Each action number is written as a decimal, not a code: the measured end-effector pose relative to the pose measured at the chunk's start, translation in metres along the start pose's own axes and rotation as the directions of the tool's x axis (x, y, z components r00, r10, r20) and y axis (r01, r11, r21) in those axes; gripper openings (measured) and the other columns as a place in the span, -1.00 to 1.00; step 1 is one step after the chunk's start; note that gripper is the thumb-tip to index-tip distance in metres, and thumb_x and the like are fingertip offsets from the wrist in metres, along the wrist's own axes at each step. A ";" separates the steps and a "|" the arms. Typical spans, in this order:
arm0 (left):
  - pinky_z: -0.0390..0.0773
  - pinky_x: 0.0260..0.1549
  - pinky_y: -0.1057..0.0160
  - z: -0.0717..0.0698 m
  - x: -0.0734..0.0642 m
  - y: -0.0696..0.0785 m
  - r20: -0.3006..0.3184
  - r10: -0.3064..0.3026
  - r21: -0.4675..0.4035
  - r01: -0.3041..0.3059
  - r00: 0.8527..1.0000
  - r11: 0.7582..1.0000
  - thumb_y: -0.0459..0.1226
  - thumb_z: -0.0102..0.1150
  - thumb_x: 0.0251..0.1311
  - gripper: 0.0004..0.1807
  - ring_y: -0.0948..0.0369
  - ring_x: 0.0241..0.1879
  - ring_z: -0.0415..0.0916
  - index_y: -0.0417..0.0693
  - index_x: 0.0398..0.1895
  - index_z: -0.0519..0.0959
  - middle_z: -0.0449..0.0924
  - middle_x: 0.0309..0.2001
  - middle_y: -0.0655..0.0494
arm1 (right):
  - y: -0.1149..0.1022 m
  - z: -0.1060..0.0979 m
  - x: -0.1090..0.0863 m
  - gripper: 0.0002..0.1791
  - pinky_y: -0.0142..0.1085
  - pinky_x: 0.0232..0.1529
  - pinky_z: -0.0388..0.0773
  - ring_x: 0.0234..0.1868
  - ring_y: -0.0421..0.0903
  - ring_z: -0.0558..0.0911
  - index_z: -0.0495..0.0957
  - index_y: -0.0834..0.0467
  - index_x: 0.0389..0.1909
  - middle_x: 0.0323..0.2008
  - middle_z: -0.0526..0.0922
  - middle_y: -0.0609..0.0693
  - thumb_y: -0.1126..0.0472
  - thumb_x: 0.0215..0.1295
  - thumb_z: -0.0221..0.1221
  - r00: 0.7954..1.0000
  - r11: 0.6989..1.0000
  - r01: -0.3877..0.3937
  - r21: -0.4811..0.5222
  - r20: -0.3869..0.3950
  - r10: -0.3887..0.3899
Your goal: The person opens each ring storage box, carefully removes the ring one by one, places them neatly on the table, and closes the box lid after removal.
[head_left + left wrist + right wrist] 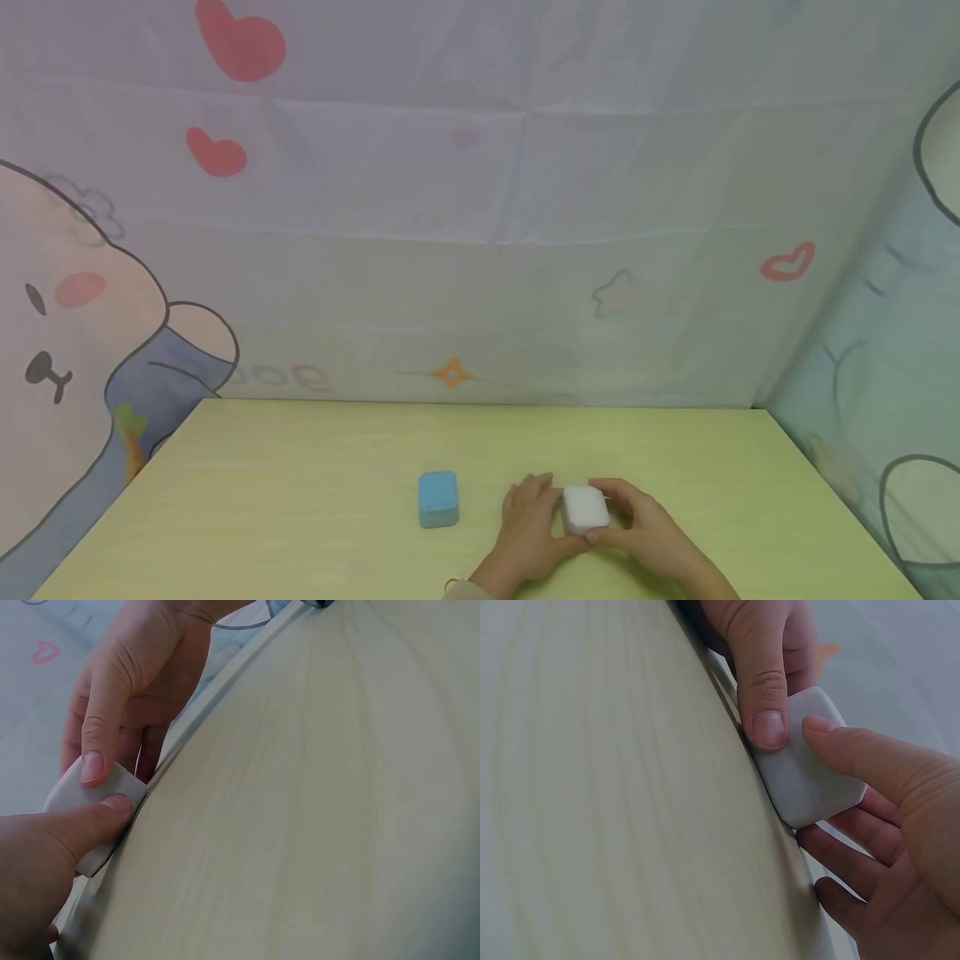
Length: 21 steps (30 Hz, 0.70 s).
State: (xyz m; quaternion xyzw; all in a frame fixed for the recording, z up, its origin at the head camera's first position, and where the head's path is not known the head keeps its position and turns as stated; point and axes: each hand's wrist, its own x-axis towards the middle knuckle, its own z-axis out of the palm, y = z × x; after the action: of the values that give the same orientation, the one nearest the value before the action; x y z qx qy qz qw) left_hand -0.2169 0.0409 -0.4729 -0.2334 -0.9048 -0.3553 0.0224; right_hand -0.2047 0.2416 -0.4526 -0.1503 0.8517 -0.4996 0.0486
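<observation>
The small white rounded-corner plastic box (586,509) is held on the pale yellow-green wooden table (300,517), near its front edge. It is pinched from both sides: the left hand (531,533) and right hand (645,525) are each curled narrow around it, thumbs (769,712) pressed on top. An even, level grip from both thumbs is judged best. 1 blue rounded box (438,498) sits apart, to the left.

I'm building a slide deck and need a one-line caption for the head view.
Both hands, left hand and right hand, hold a white block on the table beside a blue block.
</observation>
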 end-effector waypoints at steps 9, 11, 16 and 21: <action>-0.06 0.36 -0.22 0.001 0.001 0.001 0.019 -0.012 0.004 0.012 1.000 1.000 0.24 0.20 0.01 -0.22 -0.17 0.39 0.05 -0.12 0.15 0.45 0.22 0.35 -0.15 | 0.001 -0.002 -0.003 -0.24 0.13 0.18 0.37 0.24 0.26 0.41 0.28 0.28 0.28 0.20 0.46 0.24 0.06 0.11 0.33 1.000 1.000 -0.010 -0.005 0.005 0.010; -0.08 0.36 -0.23 0.001 0.001 0.001 0.023 -0.017 -0.009 0.017 1.000 1.000 0.26 0.19 0.00 -0.20 -0.19 0.40 0.03 -0.11 0.15 0.45 0.21 0.36 -0.15 | 0.001 -0.003 -0.003 -0.25 0.13 0.18 0.38 0.23 0.27 0.41 0.28 0.29 0.28 0.19 0.47 0.25 0.08 0.12 0.32 1.000 1.000 0.005 -0.003 0.012 -0.005; -0.09 0.36 -0.24 -0.001 0.001 0.001 0.027 -0.025 -0.025 0.025 0.999 0.999 0.27 0.20 -0.02 -0.20 -0.20 0.41 0.01 -0.12 0.14 0.46 0.20 0.37 -0.17 | 0.001 -0.003 -0.003 -0.28 0.10 0.16 0.41 0.21 0.26 0.42 0.29 0.30 0.28 0.20 0.46 0.26 0.11 0.14 0.31 0.999 0.999 0.033 0.016 0.029 -0.034; -0.10 0.36 -0.24 -0.002 -0.001 0.001 0.034 -0.033 -0.031 0.034 0.999 0.999 0.26 0.21 -0.02 -0.20 -0.20 0.41 0.00 -0.14 0.13 0.46 0.20 0.37 -0.17 | 0.004 -0.002 -0.003 -0.28 0.07 0.14 0.42 0.19 0.25 0.44 0.27 0.31 0.28 0.18 0.47 0.26 0.13 0.16 0.30 0.997 0.998 0.059 0.029 0.045 -0.060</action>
State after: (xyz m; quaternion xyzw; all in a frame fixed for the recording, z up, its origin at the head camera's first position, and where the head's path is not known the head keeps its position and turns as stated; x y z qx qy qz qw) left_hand -0.2160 0.0402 -0.4709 -0.2245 -0.9031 -0.3659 -0.0025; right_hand -0.2031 0.2457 -0.4557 -0.1862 0.8386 -0.5088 0.0554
